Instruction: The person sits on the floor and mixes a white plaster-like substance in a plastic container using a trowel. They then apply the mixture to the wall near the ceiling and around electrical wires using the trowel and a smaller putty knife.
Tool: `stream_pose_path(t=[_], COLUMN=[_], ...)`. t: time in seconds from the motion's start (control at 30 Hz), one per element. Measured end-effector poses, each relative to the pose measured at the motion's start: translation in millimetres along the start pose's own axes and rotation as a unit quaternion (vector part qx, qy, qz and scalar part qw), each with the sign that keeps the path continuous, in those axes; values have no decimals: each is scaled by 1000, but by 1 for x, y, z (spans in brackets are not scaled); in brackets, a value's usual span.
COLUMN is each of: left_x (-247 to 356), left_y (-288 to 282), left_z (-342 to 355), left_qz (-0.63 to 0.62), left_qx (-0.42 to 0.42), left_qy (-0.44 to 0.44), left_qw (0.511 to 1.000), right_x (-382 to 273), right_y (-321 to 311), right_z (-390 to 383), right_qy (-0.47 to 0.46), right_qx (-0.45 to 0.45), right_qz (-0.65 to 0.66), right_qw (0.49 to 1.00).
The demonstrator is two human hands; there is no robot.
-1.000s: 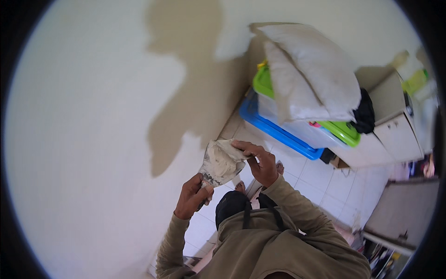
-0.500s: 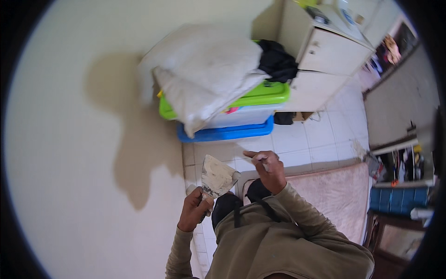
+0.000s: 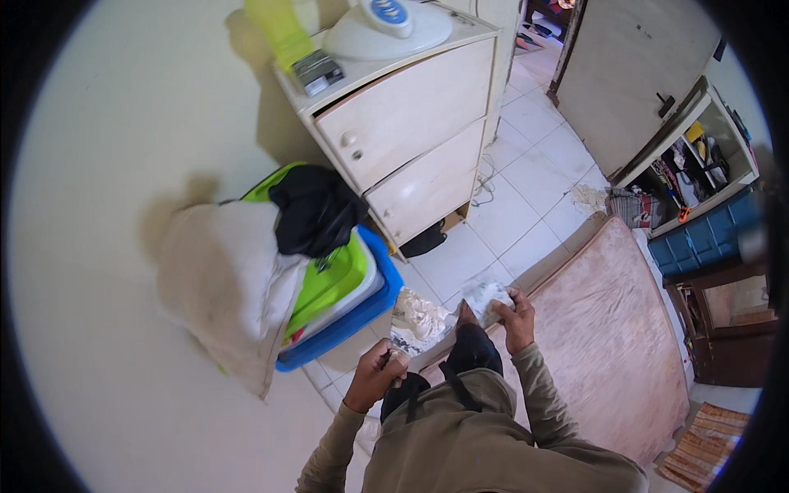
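A pale wall (image 3: 107, 214) is filling the left side and catching soft shadows (image 3: 275, 123). A white cabinet (image 3: 411, 115) with two doors is standing near it on a white tiled floor (image 3: 526, 185). A pinkish mattress (image 3: 592, 329) is lying at the right, while a grey door (image 3: 633, 66) is standing open beside a crowded shelf (image 3: 699, 168).

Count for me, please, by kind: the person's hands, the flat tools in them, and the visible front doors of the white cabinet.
Hands: 2 (left hand, right hand)
Flat tools: 2 (paste-covered blade, pale plate)
Cabinet doors: 2 (upper door, lower door)
Total: 6
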State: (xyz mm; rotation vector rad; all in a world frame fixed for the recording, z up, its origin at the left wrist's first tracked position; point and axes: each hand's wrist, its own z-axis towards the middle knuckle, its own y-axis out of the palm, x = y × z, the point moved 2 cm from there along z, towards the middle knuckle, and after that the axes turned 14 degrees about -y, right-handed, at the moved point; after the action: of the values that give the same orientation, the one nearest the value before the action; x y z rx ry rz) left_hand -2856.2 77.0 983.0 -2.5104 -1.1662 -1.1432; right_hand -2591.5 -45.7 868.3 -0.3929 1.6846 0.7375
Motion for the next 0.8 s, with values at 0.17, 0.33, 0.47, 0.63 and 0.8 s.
stream_pose_path(t=[0.17, 0.33, 0.47, 0.63, 0.8], left_x=[51, 106, 119, 137, 148], left_y=[64, 127, 149, 178, 206], left_z=[58, 101, 138, 170, 225], left_qz=[25, 55, 49, 35, 62], left_qx=[0, 11, 12, -10, -40], left_qy=[-25, -23, -24, -51, -35], left_qw=[999, 998, 998, 998, 997], right_x=[-20, -61, -69, -101, -111], right_y=[-71, -134, -165, -178, -190], right_z=[39, 94, 144, 171, 210], right_qy=[100, 112, 88, 112, 138], right_qx=[135, 184, 178, 197, 208], right_qz=[166, 167, 189, 230, 252], right_qw=[972, 962, 962, 946, 935])
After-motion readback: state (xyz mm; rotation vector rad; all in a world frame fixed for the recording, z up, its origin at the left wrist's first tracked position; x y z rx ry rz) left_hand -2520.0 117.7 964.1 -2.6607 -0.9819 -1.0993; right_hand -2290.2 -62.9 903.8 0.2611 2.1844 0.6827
